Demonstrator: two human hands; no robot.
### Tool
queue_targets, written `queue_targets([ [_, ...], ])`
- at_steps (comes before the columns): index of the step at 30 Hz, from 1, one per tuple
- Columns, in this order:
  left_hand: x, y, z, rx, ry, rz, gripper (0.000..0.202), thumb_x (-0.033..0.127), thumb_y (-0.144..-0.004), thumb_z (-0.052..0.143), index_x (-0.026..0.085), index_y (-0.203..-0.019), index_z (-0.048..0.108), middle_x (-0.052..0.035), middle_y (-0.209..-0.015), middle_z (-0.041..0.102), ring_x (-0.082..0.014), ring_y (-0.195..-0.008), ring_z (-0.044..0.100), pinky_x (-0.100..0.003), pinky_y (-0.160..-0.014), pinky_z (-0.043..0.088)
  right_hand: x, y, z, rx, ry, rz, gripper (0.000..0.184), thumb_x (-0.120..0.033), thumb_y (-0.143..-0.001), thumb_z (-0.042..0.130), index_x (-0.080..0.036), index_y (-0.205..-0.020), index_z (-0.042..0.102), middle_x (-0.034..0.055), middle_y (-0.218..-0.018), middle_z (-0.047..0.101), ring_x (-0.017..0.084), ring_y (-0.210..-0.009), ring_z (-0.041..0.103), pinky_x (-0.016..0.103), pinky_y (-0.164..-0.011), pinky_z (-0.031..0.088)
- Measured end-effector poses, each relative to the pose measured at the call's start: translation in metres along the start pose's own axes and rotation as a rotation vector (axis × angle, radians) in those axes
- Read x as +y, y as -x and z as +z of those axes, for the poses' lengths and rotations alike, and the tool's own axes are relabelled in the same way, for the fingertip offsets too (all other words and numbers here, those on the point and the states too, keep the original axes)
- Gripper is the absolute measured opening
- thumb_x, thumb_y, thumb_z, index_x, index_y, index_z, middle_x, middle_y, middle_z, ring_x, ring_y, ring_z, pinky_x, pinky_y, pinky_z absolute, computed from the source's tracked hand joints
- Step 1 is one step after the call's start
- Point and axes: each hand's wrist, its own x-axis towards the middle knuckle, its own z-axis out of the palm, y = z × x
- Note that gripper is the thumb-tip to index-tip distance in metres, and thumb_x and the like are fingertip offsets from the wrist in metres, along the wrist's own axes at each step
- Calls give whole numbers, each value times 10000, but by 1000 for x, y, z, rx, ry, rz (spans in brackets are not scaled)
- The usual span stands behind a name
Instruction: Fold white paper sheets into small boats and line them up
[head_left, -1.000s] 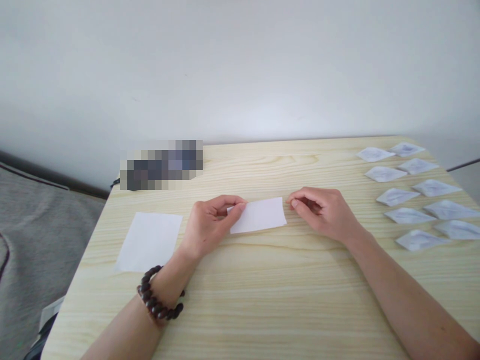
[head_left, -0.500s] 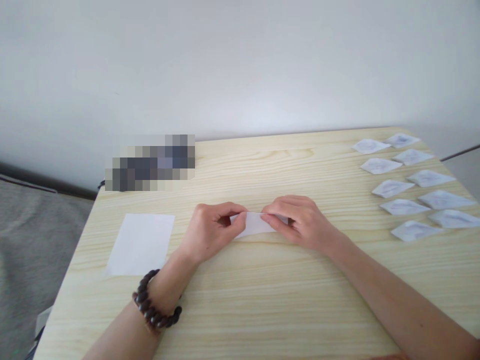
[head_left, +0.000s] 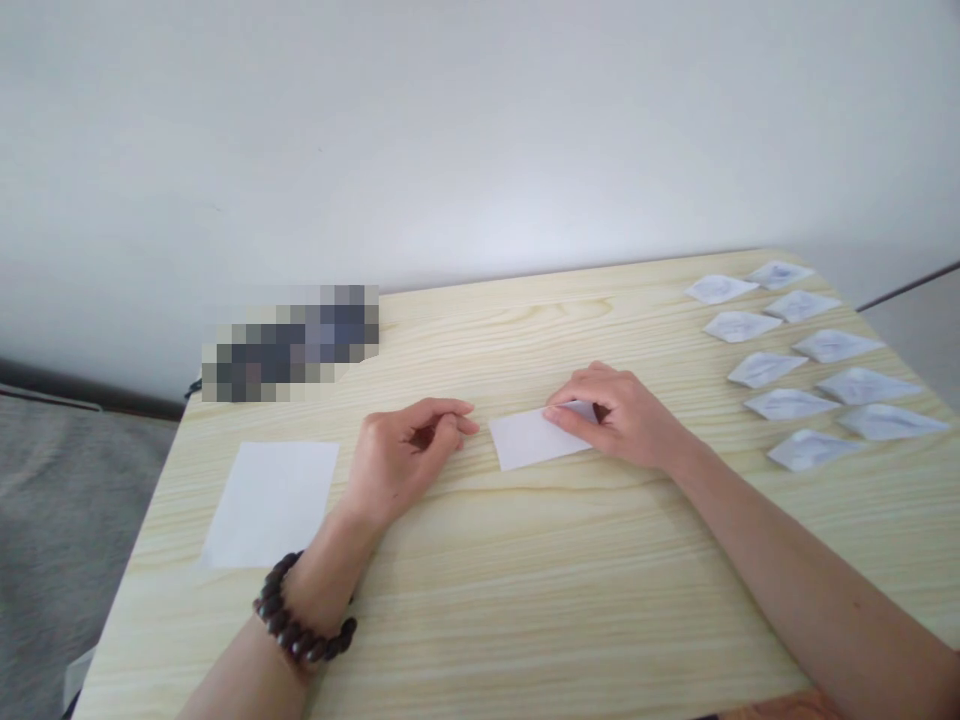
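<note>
A white paper folded into a narrow rectangle (head_left: 517, 438) is pinched along its far edge between the thumb and fingers of my right hand (head_left: 619, 420). Its left end sticks out free over the wood. My left hand (head_left: 401, 455) has its fingers curled in, the thumb resting close against them, with nothing between. A small gap separates its fingertips from the folded paper. Dark round beads form a bracelet (head_left: 289, 620) on my left wrist. To the left of that hand lies a flat, unfolded white paper sheet (head_left: 270, 500).
Several folded white paper pieces (head_left: 784, 405) with pointed ends lie in two columns on the right of the wooden table (head_left: 525, 600). A dark, pixelated object (head_left: 292, 345) sits at the back left. The table's far edge meets a white wall (head_left: 480, 130).
My left hand has let go of the folded paper and moved slightly left. My right hand still holds the paper, more of which now shows, and has shifted a little right.
</note>
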Motion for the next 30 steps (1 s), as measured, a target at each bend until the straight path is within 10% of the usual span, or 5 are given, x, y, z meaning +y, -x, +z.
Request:
queue_targets([
  [9, 5, 0, 17, -163, -388, 607, 257, 214, -914, 561, 197, -1150, 662, -87, -1179, 654, -231, -1069, 560, -393, -905, 478, -3, -2, 16, 90, 45, 148, 165, -352, -854, 666, -209, -930, 641, 6, -840, 711, 152, -700, 612, 285, -686, 433],
  [18, -5, -7, 25, 28, -526, 616, 197, 158, -925, 541, 161, -1067, 678, -77, -977, 681, -248, -1061, 547, -412, -894, 484, 3, -6, 22, 329, -32, 255, 74, -218, -834, 667, -187, -900, 682, 14, -796, 698, 129, -616, 583, 264, -618, 483],
  [30, 4, -32, 27, -133, -563, 557, 332, 208, -940, 482, 126, -1241, 596, -115, -1237, 596, -264, -1192, 490, -456, -1021, 400, 4, -5, 31, 270, 336, 212, 446, -348, -914, 545, -100, -1283, 573, 166, -1135, 561, 291, -1033, 562, 464, -927, 492],
])
